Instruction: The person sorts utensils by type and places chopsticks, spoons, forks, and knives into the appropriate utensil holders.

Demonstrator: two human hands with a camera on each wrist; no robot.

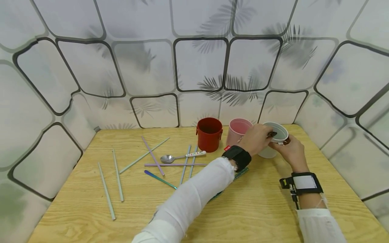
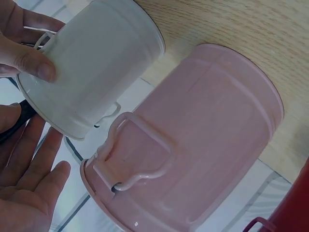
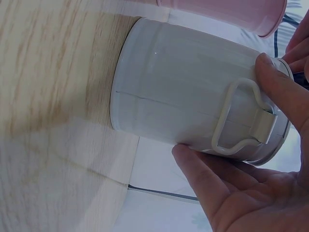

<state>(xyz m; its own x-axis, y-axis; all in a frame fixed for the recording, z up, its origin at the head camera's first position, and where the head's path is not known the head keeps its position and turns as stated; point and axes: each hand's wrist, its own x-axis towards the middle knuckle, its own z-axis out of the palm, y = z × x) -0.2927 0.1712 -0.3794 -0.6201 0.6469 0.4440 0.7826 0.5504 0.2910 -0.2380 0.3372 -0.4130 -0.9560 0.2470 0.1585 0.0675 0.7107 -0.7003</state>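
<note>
At the right of the table stands a small white metal bucket (image 1: 267, 152) with little wire side handles. My right hand (image 1: 290, 152) grips it near the rim, with the thumb and fingers (image 3: 203, 176) on either side of a handle in the right wrist view. My left hand (image 1: 254, 139) is at the bucket's mouth and pinches a slim black piece (image 2: 25, 115), whose far end is hidden by the bucket. Just left of the white bucket stands a pink bucket (image 2: 207, 130), partly covered by the left hand in the head view.
A red bucket (image 1: 209, 134) stands left of the pink one. Across the left and middle lie green sticks (image 1: 106, 190), purple sticks (image 1: 153, 156), blue sticks (image 1: 185, 165), a spoon (image 1: 167, 158) with a patterned handle and a blue-green utensil (image 1: 159, 179). Patterned walls (image 1: 200, 64) enclose the table.
</note>
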